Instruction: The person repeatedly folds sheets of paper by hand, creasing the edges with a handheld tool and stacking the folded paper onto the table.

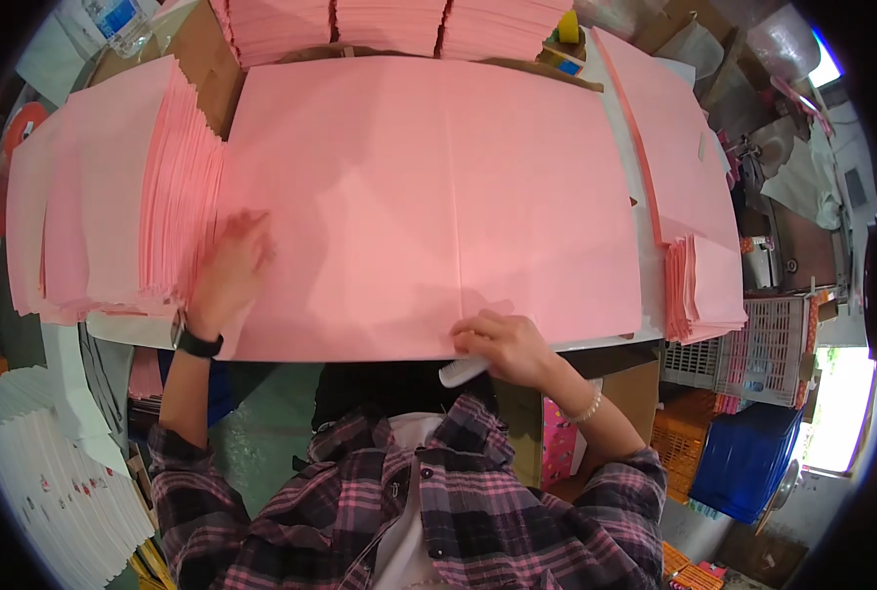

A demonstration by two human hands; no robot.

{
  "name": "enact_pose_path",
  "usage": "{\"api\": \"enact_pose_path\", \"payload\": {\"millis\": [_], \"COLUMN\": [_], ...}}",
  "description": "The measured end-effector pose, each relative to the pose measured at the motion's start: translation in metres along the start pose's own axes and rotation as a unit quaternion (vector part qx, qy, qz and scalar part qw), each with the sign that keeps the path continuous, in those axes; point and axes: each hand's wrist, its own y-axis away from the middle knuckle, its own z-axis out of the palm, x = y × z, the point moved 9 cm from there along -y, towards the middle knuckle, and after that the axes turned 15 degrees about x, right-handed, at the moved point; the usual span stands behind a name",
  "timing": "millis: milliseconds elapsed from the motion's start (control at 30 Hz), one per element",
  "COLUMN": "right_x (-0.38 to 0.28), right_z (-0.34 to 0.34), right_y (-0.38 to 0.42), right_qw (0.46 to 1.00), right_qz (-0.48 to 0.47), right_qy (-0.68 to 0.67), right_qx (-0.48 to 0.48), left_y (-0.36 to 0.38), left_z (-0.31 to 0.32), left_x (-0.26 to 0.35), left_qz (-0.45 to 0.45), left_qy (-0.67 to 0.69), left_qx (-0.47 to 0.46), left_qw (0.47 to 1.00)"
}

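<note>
A large pink sheet [389, 197] with a crease line running down it lies in front of me. My left hand [234, 265], slightly blurred, is over its left side beside a stack of folded pink sheets [178, 197]. Its fingers look stretched out, and I see nothing in them. At the sheet's front edge, my right hand [505, 344] is closed around a whitish, flat, strip-like tool [463, 371]. One end of this tool sticks out below the hand, over the table edge. The rest is partly hidden by my fingers.
More pink stacks [379, 25] stand at the back. On the right lie a long pink pile [669, 147] and a small folded bundle [704, 290]. A cardboard box [197, 59] and a plastic bottle [119, 25] are back left. Crates [753, 359] stand below right, white sheets [50, 472] lower left.
</note>
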Motion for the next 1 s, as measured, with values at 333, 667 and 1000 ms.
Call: {"api": "enact_pose_path", "payload": {"millis": [333,667,1000], "right_x": [-0.007,0.198,0.134], "right_z": [-0.1,-0.124,-0.031], "right_y": [0.012,-0.059,0.04], "right_qw": [0.856,0.659,0.826], "right_qz": [0.275,0.549,0.451], "right_qy": [-0.414,-0.437,-0.328], "right_qx": [-0.139,0.269,0.081], "left_y": [0.059,0.035,0.028], "left_z": [0.027,0.064,0.074], "left_x": [0.087,-0.029,-0.023], "left_qz": [0.177,-0.325,-0.46], "left_qy": [0.357,0.684,0.641], "left_qx": [-0.282,-0.077,-0.063], "left_qw": [0.873,0.648,0.612]}}
